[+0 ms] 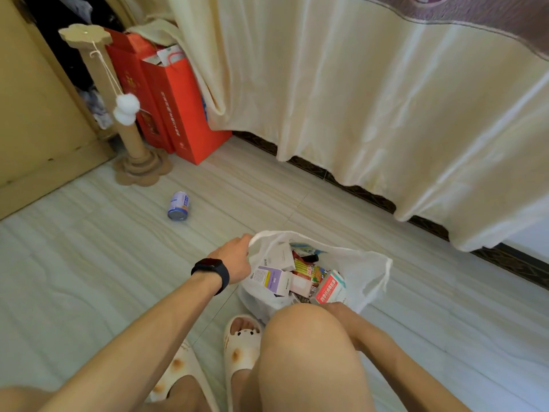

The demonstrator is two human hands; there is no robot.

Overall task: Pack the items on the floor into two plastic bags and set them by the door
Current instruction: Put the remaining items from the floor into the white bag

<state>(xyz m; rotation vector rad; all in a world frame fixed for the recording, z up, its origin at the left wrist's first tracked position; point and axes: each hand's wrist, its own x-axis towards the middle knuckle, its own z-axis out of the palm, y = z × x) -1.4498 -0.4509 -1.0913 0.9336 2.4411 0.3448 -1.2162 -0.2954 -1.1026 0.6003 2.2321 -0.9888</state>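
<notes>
We see a white plastic bag (367,270) standing open on the tiled floor (89,263). It holds a purple-and-white box (273,279), a white box (282,255), a red-and-white box (329,288) and a red packet (309,270) among other small packages. The left hand (234,257) pinches the bag's left rim, while the right hand (337,307) lies at the near rim, mostly hidden behind a knee (309,337), so we cannot tell its grip. We note a blue can (178,206) lying on its side, well apart from the bag and beyond the left hand.

The right hand (338,310) is mostly hidden behind the knee (306,340), so its grip cannot be told.
</notes>
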